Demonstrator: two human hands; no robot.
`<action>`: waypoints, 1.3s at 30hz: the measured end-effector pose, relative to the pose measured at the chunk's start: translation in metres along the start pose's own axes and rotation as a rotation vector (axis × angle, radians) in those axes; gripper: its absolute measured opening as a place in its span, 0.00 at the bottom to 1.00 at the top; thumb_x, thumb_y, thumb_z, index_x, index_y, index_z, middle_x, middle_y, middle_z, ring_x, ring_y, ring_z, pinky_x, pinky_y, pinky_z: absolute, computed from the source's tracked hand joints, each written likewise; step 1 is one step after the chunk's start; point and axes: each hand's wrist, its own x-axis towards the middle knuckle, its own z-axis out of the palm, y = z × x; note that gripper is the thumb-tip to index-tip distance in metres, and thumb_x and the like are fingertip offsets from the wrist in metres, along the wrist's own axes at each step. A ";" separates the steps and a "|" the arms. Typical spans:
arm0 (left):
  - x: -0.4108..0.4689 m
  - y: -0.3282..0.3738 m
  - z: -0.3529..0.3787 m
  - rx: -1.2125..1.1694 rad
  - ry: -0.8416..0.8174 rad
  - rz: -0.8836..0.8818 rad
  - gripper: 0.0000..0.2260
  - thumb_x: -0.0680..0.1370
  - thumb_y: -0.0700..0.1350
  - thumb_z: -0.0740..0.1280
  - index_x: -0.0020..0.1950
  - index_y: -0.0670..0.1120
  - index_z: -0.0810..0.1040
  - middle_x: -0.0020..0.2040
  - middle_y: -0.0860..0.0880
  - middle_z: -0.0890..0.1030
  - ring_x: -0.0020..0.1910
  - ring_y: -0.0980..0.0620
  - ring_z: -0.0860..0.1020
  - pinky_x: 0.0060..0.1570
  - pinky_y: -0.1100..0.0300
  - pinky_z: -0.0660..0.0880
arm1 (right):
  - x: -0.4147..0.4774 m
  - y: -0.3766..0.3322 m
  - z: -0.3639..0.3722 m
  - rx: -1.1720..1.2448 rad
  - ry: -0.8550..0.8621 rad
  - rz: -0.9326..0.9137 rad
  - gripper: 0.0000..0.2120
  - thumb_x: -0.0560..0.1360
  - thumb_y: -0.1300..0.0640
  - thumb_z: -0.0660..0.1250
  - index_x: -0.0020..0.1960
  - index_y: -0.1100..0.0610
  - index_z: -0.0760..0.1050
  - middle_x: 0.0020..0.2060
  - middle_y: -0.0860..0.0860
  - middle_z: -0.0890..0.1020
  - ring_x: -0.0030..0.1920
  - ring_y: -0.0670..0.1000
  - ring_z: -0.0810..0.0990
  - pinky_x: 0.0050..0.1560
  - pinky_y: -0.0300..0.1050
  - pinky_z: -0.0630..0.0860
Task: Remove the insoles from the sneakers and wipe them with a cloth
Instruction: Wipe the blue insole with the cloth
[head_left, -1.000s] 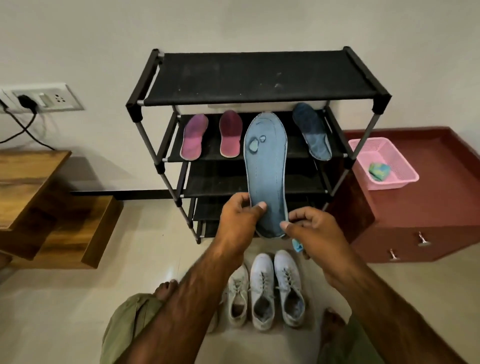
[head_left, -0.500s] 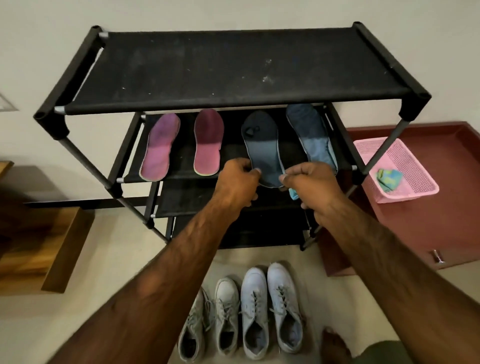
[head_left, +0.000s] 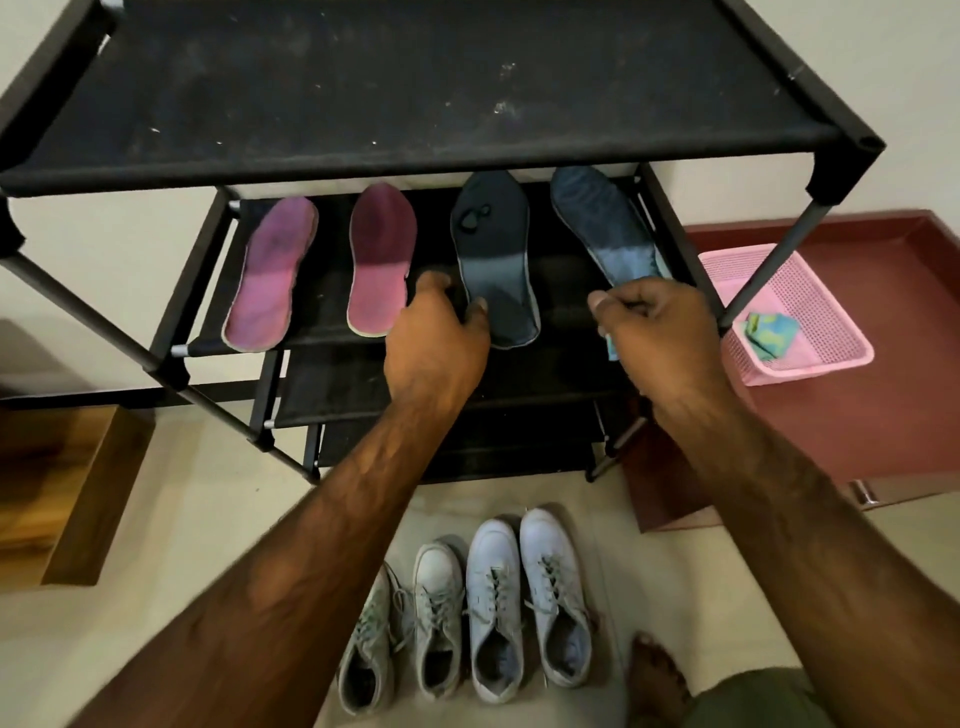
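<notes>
The blue insole (head_left: 493, 270) lies flat on the shelf (head_left: 566, 296), its heel just beside the left hand (head_left: 441, 332), its toe pointing away from it. It looks thin, light and bendable. A pinch at the narrow heel, the end nearest the hand, or a hold along both long edges should keep it from flopping; its fabric face is likely grippy rather than slick. It is dark slate blue with a pale edge, and shows two small marks near the toe.

The left hand's thumb touches the heel's near edge, its fingers curled on the shelf beside it. Whether it pinches the insole or merely rests there cannot be told. The right hand (head_left: 660, 332) is closed round a small light-blue cloth (head_left: 612, 349), of which only a corner shows under the palm.

A second blue insole (head_left: 602, 228) lies just beyond the right hand, and two pink insoles (head_left: 270, 275) lie to the left of the left hand. The sneakers (head_left: 498, 608) stand on the floor below both forearms.
</notes>
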 end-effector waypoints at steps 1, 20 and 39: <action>-0.006 0.002 -0.002 -0.044 0.025 0.030 0.13 0.82 0.50 0.67 0.65 0.48 0.75 0.47 0.55 0.80 0.43 0.53 0.81 0.43 0.57 0.78 | -0.002 -0.002 -0.008 0.100 -0.028 0.077 0.08 0.77 0.48 0.71 0.44 0.51 0.83 0.39 0.49 0.85 0.33 0.43 0.79 0.35 0.42 0.77; -0.230 -0.042 -0.023 -0.677 -0.486 -0.212 0.07 0.80 0.43 0.71 0.52 0.40 0.82 0.40 0.48 0.84 0.37 0.52 0.80 0.33 0.59 0.77 | -0.219 0.046 -0.047 0.432 -0.349 0.376 0.05 0.76 0.63 0.72 0.51 0.55 0.80 0.42 0.54 0.87 0.44 0.53 0.86 0.37 0.43 0.79; -0.331 -0.056 -0.086 -0.710 -0.488 -0.293 0.10 0.86 0.45 0.62 0.55 0.38 0.76 0.40 0.46 0.83 0.35 0.48 0.81 0.37 0.50 0.81 | -0.325 0.037 -0.079 0.498 -0.387 0.391 0.08 0.80 0.62 0.68 0.57 0.61 0.82 0.46 0.58 0.87 0.43 0.55 0.87 0.38 0.44 0.82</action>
